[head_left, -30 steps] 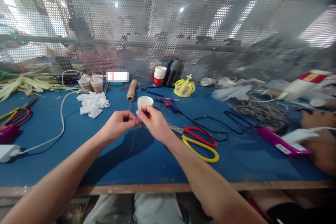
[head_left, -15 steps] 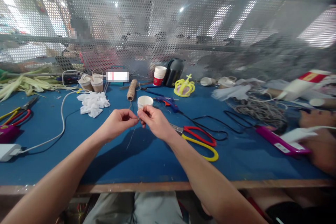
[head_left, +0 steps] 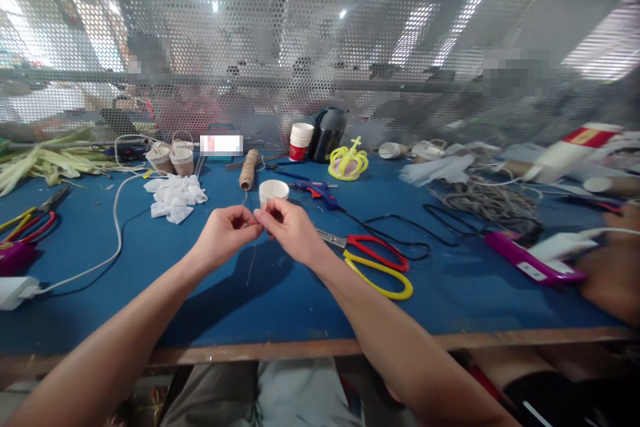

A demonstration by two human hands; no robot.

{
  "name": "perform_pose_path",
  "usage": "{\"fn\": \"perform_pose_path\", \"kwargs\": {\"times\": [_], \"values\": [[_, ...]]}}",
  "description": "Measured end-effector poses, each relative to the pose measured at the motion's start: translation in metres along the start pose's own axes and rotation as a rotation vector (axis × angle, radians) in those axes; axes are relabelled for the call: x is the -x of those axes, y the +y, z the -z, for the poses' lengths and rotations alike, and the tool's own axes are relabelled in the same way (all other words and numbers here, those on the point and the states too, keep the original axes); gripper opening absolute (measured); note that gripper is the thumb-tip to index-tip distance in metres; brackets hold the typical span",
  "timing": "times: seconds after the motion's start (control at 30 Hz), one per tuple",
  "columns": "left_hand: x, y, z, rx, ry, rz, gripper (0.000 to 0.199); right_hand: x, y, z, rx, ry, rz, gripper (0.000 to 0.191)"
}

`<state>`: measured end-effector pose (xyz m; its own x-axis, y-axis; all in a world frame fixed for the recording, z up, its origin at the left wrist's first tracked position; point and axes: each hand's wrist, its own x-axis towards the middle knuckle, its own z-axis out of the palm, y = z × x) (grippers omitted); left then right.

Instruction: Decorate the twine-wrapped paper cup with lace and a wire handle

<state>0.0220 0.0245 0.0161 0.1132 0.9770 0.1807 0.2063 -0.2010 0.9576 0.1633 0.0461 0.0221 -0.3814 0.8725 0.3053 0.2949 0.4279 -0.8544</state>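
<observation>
Two bare hands meet over the front of the worktop, thumbs and fingers pinched nearly closed. The left hand grips a thin twine strand at its fingertips; the right hand pinches at the same spot, its fingertips all but touching the left's. How the strand lies between them is hidden, and a fine loose end hangs below.

Good work here depends on small, even finger movements. Hold the strand firmly with the left, roll or draw it with the right, and leave the hanging end enough length to grab again. Resting the forearms would probably steady the pinch.

Just beyond the right fingers stands a white paper cup; whether they touch it cannot be told, so a sharp pull could knock it. Behind the left hand lies the twine spool, with the strand running toward the fingers; a little slack there should prevent tugging. Beside the right wrist, the scissors lie with red and yellow handles outward, within easy reach. The blue glue gun lies to the right of the cup; its nozzle may be hot, so elbows and twine are best routed clear of it.
</observation>
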Motion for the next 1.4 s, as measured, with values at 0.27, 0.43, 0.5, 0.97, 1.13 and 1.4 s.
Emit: {"fn": "perform_pose_path", "kwargs": {"times": [0.27,0.43,0.5,0.97,1.13,1.4], "values": [[0.0,0.007,0.006,0.288,-0.165,0.158,0.012,-0.001,-0.002,0.007,-0.285,-0.159,-0.007,0.026],[0.001,0.009,0.007,0.247,-0.151,0.124,0.01,-0.002,0.0,0.006,-0.179,-0.102,-0.026,0.029],[0.001,0.009,0.007,0.243,-0.15,0.115,0.009,-0.002,-0.001,0.006,-0.135,-0.085,-0.027,0.029],[0.0,0.002,0.001,0.123,-0.056,0.074,0.014,-0.001,0.001,0.001,0.064,0.034,0.015,0.026],[0.001,0.005,0.003,0.215,-0.107,0.139,0.016,-0.001,-0.001,0.003,-0.193,-0.09,0.009,0.026],[-0.002,0.007,0.013,0.136,-0.213,0.138,0.019,-0.002,-0.002,0.006,-0.203,-0.123,0.003,0.03]]}}
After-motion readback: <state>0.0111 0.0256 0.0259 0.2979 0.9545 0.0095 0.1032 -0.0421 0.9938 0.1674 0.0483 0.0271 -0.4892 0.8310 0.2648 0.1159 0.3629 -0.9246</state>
